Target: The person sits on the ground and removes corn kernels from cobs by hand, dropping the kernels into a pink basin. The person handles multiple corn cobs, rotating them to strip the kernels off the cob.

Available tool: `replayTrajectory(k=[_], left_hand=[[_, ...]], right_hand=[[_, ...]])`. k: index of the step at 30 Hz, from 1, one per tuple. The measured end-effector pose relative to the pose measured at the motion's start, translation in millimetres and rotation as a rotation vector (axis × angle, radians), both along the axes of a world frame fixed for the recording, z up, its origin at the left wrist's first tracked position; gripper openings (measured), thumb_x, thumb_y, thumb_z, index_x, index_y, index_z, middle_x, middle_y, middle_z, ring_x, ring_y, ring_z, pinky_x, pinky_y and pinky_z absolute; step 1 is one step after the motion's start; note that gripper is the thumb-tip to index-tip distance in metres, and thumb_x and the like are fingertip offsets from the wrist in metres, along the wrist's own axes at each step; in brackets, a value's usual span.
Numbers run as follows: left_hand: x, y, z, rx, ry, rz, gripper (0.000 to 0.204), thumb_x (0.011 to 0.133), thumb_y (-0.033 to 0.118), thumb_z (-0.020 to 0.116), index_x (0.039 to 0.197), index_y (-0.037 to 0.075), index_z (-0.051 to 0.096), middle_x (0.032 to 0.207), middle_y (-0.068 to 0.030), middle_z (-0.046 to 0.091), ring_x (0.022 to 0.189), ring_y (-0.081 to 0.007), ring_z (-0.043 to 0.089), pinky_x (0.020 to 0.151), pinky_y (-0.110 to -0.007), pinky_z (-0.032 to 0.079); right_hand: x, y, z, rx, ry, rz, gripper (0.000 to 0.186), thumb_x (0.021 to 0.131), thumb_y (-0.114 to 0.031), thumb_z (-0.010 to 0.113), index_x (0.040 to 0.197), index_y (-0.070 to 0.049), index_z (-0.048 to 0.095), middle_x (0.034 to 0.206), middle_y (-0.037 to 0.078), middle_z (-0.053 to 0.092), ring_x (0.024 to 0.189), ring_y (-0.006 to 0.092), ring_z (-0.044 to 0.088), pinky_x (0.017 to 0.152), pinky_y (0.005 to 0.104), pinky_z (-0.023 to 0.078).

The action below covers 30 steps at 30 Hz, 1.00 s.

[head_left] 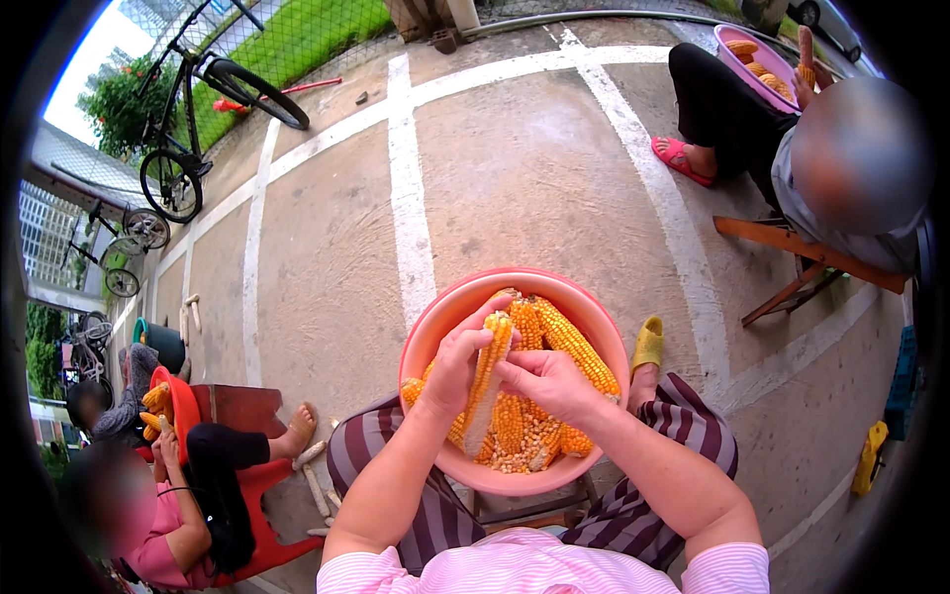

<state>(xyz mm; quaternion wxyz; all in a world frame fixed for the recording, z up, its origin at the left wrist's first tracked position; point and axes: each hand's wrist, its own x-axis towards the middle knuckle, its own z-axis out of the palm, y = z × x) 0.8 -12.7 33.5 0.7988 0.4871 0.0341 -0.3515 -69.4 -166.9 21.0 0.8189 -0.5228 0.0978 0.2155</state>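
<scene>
My left hand (457,364) is wrapped round an ear of corn (488,366), held upright over a pink basin (427,315). Part of that ear is stripped to the pale cob toward its lower end; yellow kernels cover the rest. The fingers of my right hand (547,380) are bent in against the ear's right side, thumb and fingertips close to the kernels. Whether a loose kernel is between them, I cannot make out. Below my hands the basin, between my knees, holds several yellow ears (572,342) and a layer of loose kernels (517,445).
On the left, a person works corn over a red basin (183,401), with bare cobs (315,485) on the ground nearby. Another person at the right, on a wooden chair (792,252), has a pink basin (732,38) of ears. Bicycles (193,109) stand at the far left. A yellow slipper (871,457) lies right.
</scene>
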Motion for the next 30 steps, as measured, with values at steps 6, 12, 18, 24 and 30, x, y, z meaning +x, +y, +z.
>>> replayTrajectory(k=[6, 12, 18, 24, 30], left_hand=[[-0.7, -0.2, 1.3, -0.044, 0.033, 0.000, 0.060, 0.089, 0.023, 0.051, 0.145, 0.002, 0.044, 0.103, -0.0121, 0.064, 0.100, -0.0189, 0.063, 0.091, -0.031, 0.051], [-1.0, -0.3, 11.3, -0.043, 0.038, -0.042, 0.061, 0.088, 0.023, 0.049, 0.145, 0.002, 0.045, 0.104, -0.0131, 0.065, 0.099, -0.0193, 0.063, 0.089, -0.032, 0.052], [-1.4, 3.4, 5.7, -0.038, 0.017, -0.068, 0.059, 0.089, 0.018, 0.052, 0.146, 0.003, 0.048, 0.107, -0.0079, 0.067, 0.102, -0.0142, 0.064, 0.094, -0.029, 0.051], [-4.7, 2.2, 5.0, -0.003, 0.027, -0.031, 0.054, 0.090, 0.011, 0.050, 0.143, 0.004, 0.053, 0.108, -0.0076, 0.067, 0.100, -0.0118, 0.064, 0.091, -0.027, 0.052], [-4.4, 1.5, 3.8, 0.084, -0.021, -0.039, 0.059, 0.088, 0.018, 0.049, 0.145, 0.005, 0.048, 0.102, -0.0097, 0.067, 0.093, -0.0150, 0.064, 0.085, -0.028, 0.053]], right_hand=[[-0.7, -0.7, 2.7, 0.020, -0.022, 0.002, 0.035, 0.101, -0.025, 0.063, 0.117, 0.006, 0.068, 0.105, 0.007, 0.071, 0.097, 0.0096, 0.065, 0.087, 0.0249, 0.053], [2.3, -3.0, 14.6, -0.056, 0.008, 0.031, 0.037, 0.102, -0.029, 0.062, 0.111, 0.006, 0.069, 0.098, 0.006, 0.071, 0.092, 0.0087, 0.064, 0.084, 0.0250, 0.053], [-0.4, -1.4, 4.1, -0.084, -0.039, 0.048, 0.035, 0.103, -0.029, 0.059, 0.110, 0.004, 0.069, 0.095, 0.004, 0.070, 0.089, 0.0081, 0.063, 0.083, 0.0254, 0.053], [-2.3, -1.4, -8.4, -0.061, -0.038, 0.087, 0.035, 0.106, -0.028, 0.053, 0.122, 0.001, 0.066, 0.105, 0.004, 0.068, 0.097, 0.0098, 0.064, 0.089, 0.0278, 0.054], [-4.2, -0.4, -16.4, -0.008, -0.015, 0.110, 0.039, 0.108, -0.028, 0.047, 0.129, 0.002, 0.060, 0.116, 0.008, 0.066, 0.107, 0.0156, 0.065, 0.097, 0.0312, 0.054]])
